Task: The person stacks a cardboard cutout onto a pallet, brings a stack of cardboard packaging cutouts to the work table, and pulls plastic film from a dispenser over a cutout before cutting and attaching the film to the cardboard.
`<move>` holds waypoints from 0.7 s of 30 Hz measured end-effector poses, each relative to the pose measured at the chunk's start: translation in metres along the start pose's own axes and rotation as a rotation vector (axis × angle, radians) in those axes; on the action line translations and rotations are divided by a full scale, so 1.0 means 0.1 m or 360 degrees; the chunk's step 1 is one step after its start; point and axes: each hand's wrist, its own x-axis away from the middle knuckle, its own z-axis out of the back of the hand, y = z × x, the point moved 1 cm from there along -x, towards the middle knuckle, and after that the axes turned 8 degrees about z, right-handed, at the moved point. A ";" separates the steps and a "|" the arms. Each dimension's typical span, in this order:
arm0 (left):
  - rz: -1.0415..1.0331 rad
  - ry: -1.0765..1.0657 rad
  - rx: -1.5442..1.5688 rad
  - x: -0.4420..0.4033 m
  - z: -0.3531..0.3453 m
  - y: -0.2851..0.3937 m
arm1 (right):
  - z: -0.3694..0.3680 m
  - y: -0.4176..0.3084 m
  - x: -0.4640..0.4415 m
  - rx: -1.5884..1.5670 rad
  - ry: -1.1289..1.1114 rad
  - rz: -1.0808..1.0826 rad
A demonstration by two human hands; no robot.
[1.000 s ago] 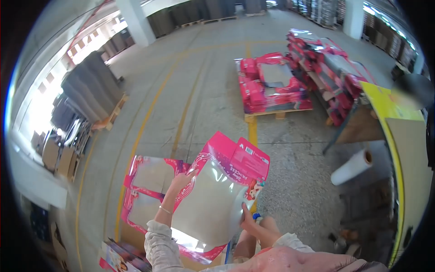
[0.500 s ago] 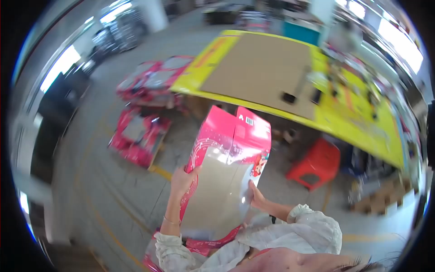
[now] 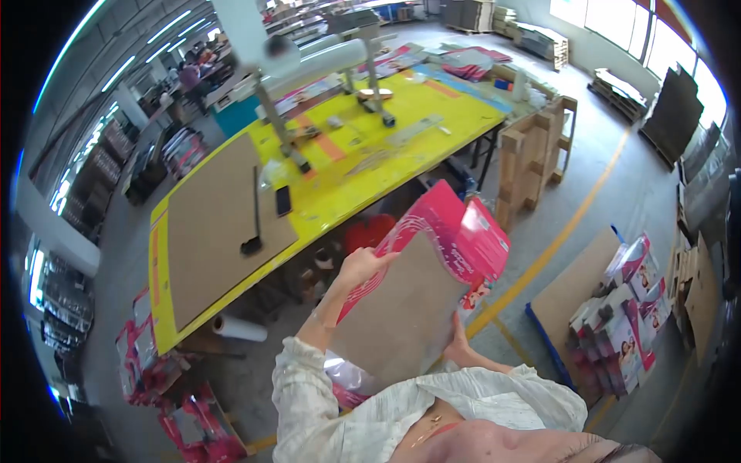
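Observation:
Both hands carry a pink printed cardboard box (image 3: 401,309) with a large clear plastic window, tilted in front of my body. My left hand (image 3: 363,272) grips its left edge, the thumb lying over the window's border. On the right edge, low down, my right hand (image 3: 458,343) is closed around the side, its fingers partly hidden behind the box. The top flaps (image 3: 482,239) of the box point away from me, and a small printed figure shows near the right edge. Below, the bottom of the box runs down against my white shirt.
A yellow-topped table (image 3: 332,202) stands ahead, bearing brown board (image 3: 212,224), a phone (image 3: 284,201) and a clear film roll (image 3: 324,60). A wooden pallet (image 3: 532,166) stands beyond its right end. Right, a flat cart (image 3: 575,293) holds stacked printed boxes (image 3: 617,336); more pink boxes (image 3: 197,424) lie lower left.
My view has swung to the right, bringing the cart and stacked boxes into sight. The box stays in both hands and now leans further right.

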 end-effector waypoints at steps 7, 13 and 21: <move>-0.0356 -0.0449 -0.0290 -1.68 -0.83 1.90 | -0.31 -1.79 -0.47 -0.0151 0.0158 0.0398; -0.0650 -0.0407 -0.0290 -2.82 -0.92 2.92 | -0.43 -2.65 -1.36 -0.0303 -0.0089 0.0614; -0.0417 -0.0567 0.0016 -5.16 -0.76 3.05 | -0.96 -3.45 -3.33 -0.0360 0.0160 0.0524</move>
